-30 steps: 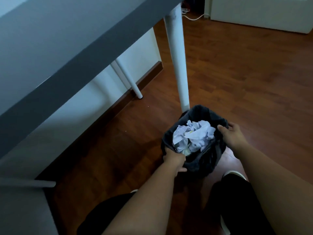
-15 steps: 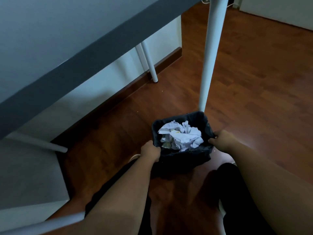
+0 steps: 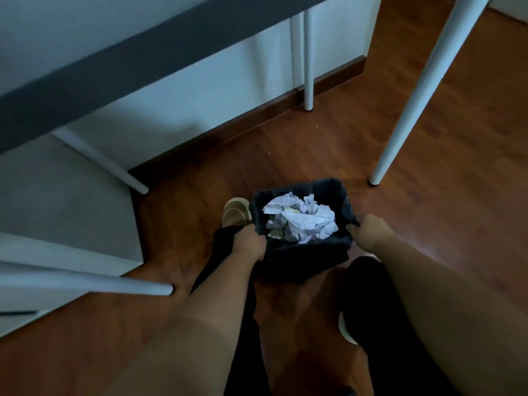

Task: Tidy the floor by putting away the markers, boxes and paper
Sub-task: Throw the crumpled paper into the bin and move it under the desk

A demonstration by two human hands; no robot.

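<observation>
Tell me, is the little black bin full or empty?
Nearly full: crumpled white paper fills the small black-lined bin almost to its rim.

The floor (image 3: 428, 224) was reddish-brown wood laminate, kinda glossy, with a soft glare patch out around 4 o'clock. A white wall (image 3: 200, 81) ran from 9 up toward 1 o'clock, with a dark wood baseboard (image 3: 257, 118) along the bottom. A table (image 3: 85, 38) with a dark edge filled the 10 to 11 o'clock corner, and skinny white tapered legs (image 3: 414, 95) came down at 12, 2 and 9 o'clock. Lighting was pretty dim and bluish overall.
</observation>
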